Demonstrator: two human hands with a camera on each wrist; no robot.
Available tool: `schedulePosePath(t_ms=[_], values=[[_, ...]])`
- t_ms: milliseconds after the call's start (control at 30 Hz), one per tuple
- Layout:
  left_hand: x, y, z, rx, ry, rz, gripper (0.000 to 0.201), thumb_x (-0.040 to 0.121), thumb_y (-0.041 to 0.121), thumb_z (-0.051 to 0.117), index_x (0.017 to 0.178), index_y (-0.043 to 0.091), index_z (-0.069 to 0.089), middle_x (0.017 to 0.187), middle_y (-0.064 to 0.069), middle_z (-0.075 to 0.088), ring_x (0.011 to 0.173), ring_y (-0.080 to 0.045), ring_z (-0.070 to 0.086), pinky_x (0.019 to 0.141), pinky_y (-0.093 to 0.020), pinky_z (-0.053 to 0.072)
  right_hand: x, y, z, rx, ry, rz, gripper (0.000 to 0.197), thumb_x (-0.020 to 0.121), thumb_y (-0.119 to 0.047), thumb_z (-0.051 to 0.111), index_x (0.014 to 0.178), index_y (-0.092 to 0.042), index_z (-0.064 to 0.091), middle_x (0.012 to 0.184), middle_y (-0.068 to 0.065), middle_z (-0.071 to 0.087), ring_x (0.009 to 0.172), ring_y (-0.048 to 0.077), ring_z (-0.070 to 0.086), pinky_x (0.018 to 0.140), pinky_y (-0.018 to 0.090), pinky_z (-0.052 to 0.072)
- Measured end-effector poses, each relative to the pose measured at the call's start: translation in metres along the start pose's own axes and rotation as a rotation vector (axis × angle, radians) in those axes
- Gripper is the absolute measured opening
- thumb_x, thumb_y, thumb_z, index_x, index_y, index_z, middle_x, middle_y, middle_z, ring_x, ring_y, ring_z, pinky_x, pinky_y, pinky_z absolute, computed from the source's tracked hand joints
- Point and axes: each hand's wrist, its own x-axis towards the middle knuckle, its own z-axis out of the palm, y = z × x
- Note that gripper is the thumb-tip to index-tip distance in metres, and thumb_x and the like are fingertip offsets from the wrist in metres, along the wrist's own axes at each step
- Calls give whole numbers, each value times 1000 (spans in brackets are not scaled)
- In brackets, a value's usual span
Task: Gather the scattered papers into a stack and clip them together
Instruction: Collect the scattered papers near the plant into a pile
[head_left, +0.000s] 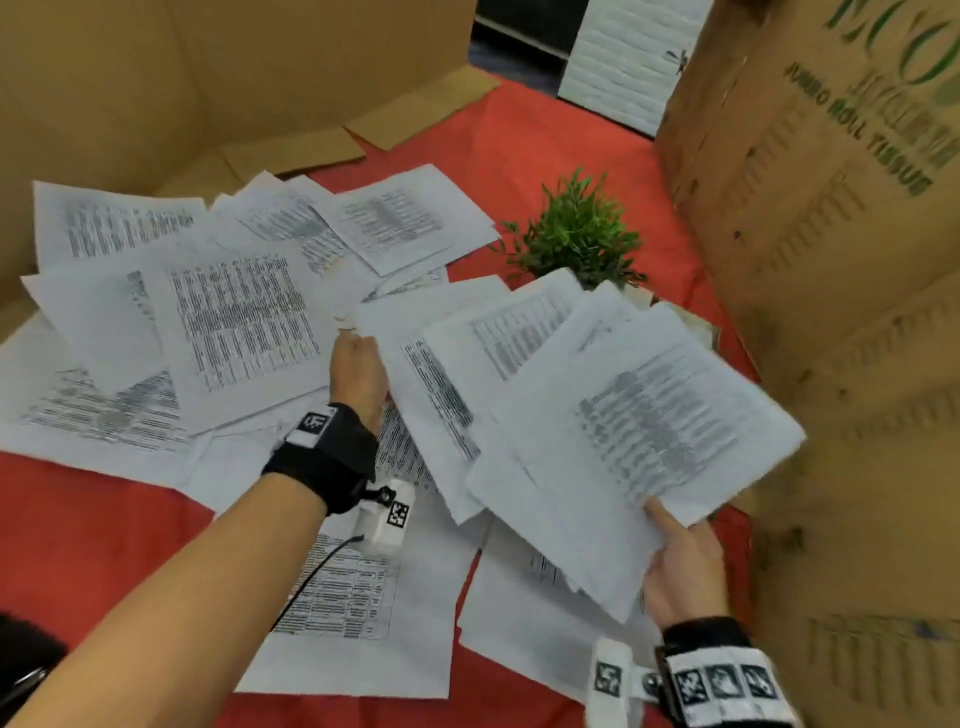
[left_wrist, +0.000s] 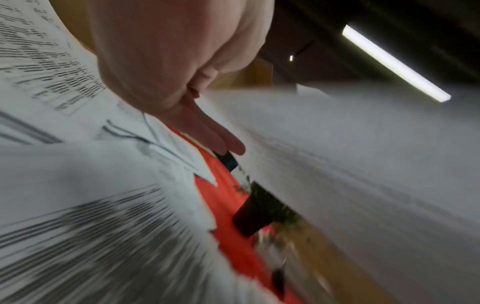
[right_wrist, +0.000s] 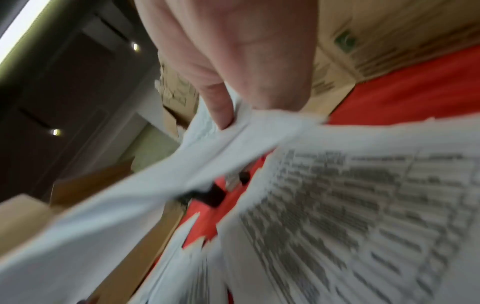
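My right hand (head_left: 680, 566) grips a fanned, uneven bunch of printed papers (head_left: 623, 415) at its near corner, thumb on top, lifted above the red table (head_left: 78, 545). In the right wrist view the thumb (right_wrist: 218, 107) pinches the bunch's edge (right_wrist: 259, 127). At the bunch's left edge my left hand (head_left: 358, 364) holds the sheets. Its fingers (left_wrist: 213, 135) lie straight under the raised paper (left_wrist: 337, 164). More printed sheets (head_left: 234, 322) lie scattered and overlapping on the left and near parts of the table.
A small green potted plant (head_left: 576, 234) stands just behind the held bunch. A tall cardboard box (head_left: 831, 260) walls the right side, and brown cardboard (head_left: 156, 78) the back left. A white panel (head_left: 623, 62) leans at the back.
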Motion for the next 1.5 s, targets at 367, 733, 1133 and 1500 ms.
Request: schedulePosePath(t_ms=[367, 733, 1133, 1500], values=[[-27, -86, -27, 125, -86, -184, 32, 98, 40, 50, 94, 13, 65, 99, -10, 68, 90, -23, 64, 90, -52, 54, 6, 64, 1, -509, 123, 32, 12, 91, 0, 59, 100, -8, 58, 101, 14, 65, 84, 27, 61, 83, 39, 51], [-4, 13, -27, 679, -464, 47, 37, 102, 22, 48, 135, 7, 52, 133, -3, 52, 126, -24, 48, 100, -28, 37, 30, -27, -39, -746, -269, -121, 16, 95, -15, 61, 107, -13, 70, 101, -5, 77, 97, 15, 72, 84, 31, 57], [-39, 77, 12, 813, -976, 103, 40, 104, 22, 41, 143, 11, 45, 139, 4, 48, 128, -12, 44, 104, -23, 32, 41, -43, 52, -577, -498, -175, 74, 61, -63, 80, 117, -15, 68, 117, 3, 73, 108, 19, 69, 94, 38, 50], [-8, 34, -53, 299, -920, -223, 88, 66, 79, 61, 116, 7, 64, 112, -14, 72, 99, -24, 70, 86, -30, 54, 38, -8, 15, -324, -104, -98, 44, 78, -33, 68, 119, -18, 65, 120, 6, 71, 114, 28, 66, 102, 45, 50]])
